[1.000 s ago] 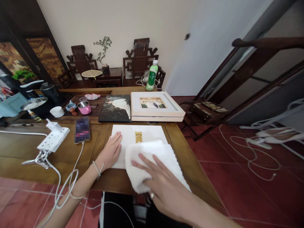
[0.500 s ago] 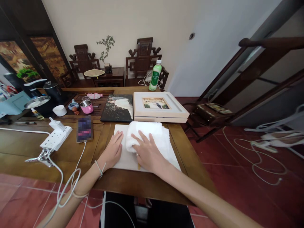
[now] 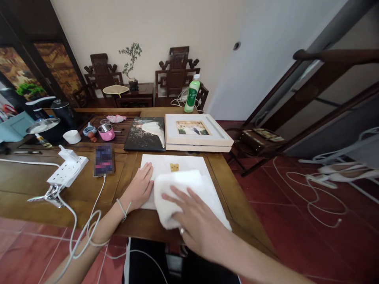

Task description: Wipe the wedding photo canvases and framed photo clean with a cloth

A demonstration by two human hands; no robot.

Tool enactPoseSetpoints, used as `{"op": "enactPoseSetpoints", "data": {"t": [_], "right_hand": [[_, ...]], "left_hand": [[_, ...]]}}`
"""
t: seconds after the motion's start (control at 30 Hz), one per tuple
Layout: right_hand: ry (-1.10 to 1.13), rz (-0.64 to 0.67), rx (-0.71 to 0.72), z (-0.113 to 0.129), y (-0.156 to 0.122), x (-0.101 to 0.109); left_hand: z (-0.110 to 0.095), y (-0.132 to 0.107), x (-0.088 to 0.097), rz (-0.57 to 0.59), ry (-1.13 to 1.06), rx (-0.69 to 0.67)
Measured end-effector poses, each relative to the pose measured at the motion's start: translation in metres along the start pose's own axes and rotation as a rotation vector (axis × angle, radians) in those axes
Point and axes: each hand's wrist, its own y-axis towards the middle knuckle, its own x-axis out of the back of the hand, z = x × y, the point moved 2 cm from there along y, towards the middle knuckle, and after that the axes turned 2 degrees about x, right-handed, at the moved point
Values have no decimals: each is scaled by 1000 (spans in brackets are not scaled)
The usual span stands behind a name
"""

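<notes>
A flat white board (image 3: pixel 160 162) lies on the near part of the wooden table, with a small gold metal plate (image 3: pixel 174 167) near its far edge. My left hand (image 3: pixel 141 185) rests flat on the board's left edge, fingers stretched out and holding nothing. A folded white towel (image 3: pixel 177 179) lies over the board's near half and hangs a little past its near edge. My right hand (image 3: pixel 192 217) grips it from above, with the fingers spread across the cloth and the thumb partly hidden.
Beyond the board are a dark picture panel (image 3: pixel 145 134) and stacked white picture frames (image 3: pixel 198 144). A green bottle (image 3: pixel 192 94) stands behind them. Leftward are a blurred phone (image 3: pixel 103 159), a power strip (image 3: pixel 66 171) with cables, a pink cup (image 3: pixel 106 133) and a white bowl (image 3: pixel 72 137).
My right hand has drawn the towel toward me, from the board's far part to its near edge. The gold plate has come into sight. My left hand has stayed in place.
</notes>
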Motion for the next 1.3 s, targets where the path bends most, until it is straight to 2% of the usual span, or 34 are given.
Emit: {"op": "enactPoseSetpoints", "data": {"t": [0.1,0.2,0.33,0.43,0.53,0.63,0.73,0.8,0.9,1.0,1.07,1.17,1.3], "right_hand": [[-56,-84,-69,-20,23,7],[-122,-130,-138,-30,48,9],[-217,-161,-220,-23,71,4],[-265,-121,-148,-9,78,-3],[-226,-34,20,5,72,-7],[-139,26,165,17,54,-7],[-71,96,216,25,28,-4],[-26,142,132,26,13,0],[6,121,-55,17,1,8],[-41,-11,-131,-5,7,17],[-58,-107,-152,-23,18,23],[37,-230,-161,-46,41,33],[168,-262,-69,-59,82,47]], "left_hand": [[0,0,-1,-9,-5,2],[1,0,-1,-25,-47,19],[2,-1,1,-67,-202,39],[3,-1,4,-122,-365,95],[4,-2,8,-218,-468,154],[1,-4,12,-294,-444,107],[-3,-5,14,-254,-347,6],[-4,-5,11,-162,-266,-13],[-4,-3,5,-22,-129,-7],[-2,-1,0,7,-44,-7],[-1,0,-1,-9,-25,-20],[0,0,-2,-18,-23,-38],[0,0,-3,-10,-25,-33]]}}
